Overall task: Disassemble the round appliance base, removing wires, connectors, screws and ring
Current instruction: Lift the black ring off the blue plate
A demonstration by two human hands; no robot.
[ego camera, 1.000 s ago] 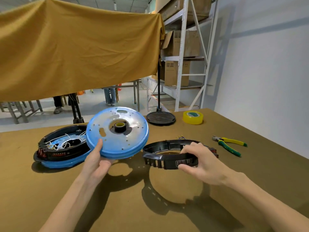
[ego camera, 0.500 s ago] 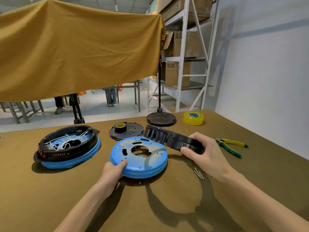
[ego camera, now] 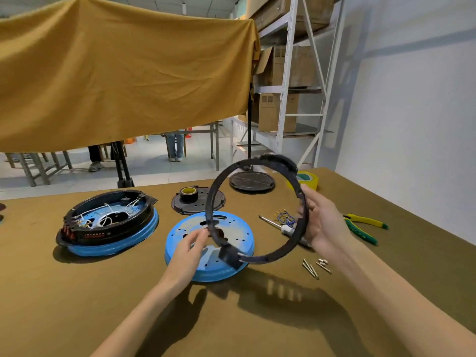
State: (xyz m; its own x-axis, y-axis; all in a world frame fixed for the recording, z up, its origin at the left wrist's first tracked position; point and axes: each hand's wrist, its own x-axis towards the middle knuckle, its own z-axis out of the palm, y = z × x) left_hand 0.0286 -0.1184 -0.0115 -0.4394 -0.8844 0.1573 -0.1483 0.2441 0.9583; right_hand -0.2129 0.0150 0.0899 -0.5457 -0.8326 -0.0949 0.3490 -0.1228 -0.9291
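My right hand (ego camera: 323, 225) grips the right side of a black plastic ring (ego camera: 260, 258), held upright above the table. Below it a blue round plate (ego camera: 231, 269) with several holes lies flat on the brown table (ego camera: 77, 305). My left hand (ego camera: 186, 253) hovers over the plate's left part, fingers relaxed and reaching toward the ring's left edge, holding nothing. To the left stands a second round base (ego camera: 108, 222), blue below with a black ring and white wires inside. Loose screws (ego camera: 315, 266) lie at the right.
A black disc (ego camera: 192, 206) with a tape roll (ego camera: 188, 194) on it, a black stand foot (ego camera: 252, 181), yellow tape (ego camera: 310, 180), a screwdriver (ego camera: 273, 224) with small wires, and green-yellow pliers (ego camera: 363, 226) lie further back and right. A mustard cloth hangs behind.
My left hand set the blue plate flat on the table and let go of it. My right hand lifted the black ring and turned it upright.
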